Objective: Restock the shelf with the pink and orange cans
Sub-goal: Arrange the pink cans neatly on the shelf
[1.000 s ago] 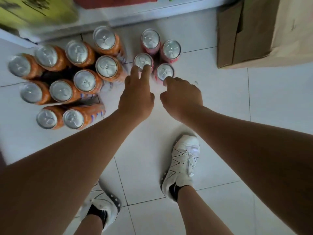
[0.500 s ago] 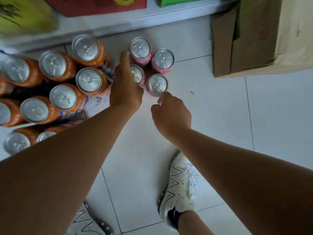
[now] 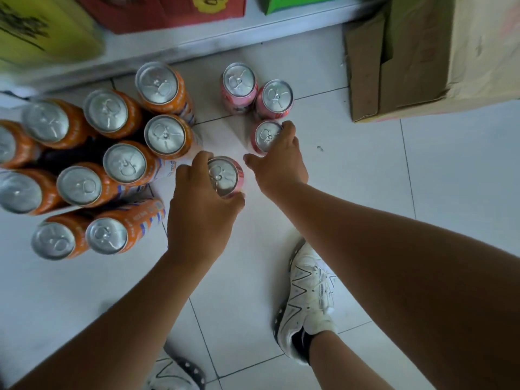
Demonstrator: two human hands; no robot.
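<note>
Several orange cans stand in a cluster on the white tiled floor at the left. My left hand grips one pink can by its top, pulled away from the others. My right hand curls round a second pink can. Two more pink cans stand upright just beyond it, close to the shelf base.
The low white shelf edge runs along the top, with yellow, red and green cartons on it. A brown cardboard box sits at the upper right. My white shoes stand on the tiles below my hands.
My left hand took a pink can and drew it back toward me. My right hand moved forward and closed round the neighbouring pink can.
</note>
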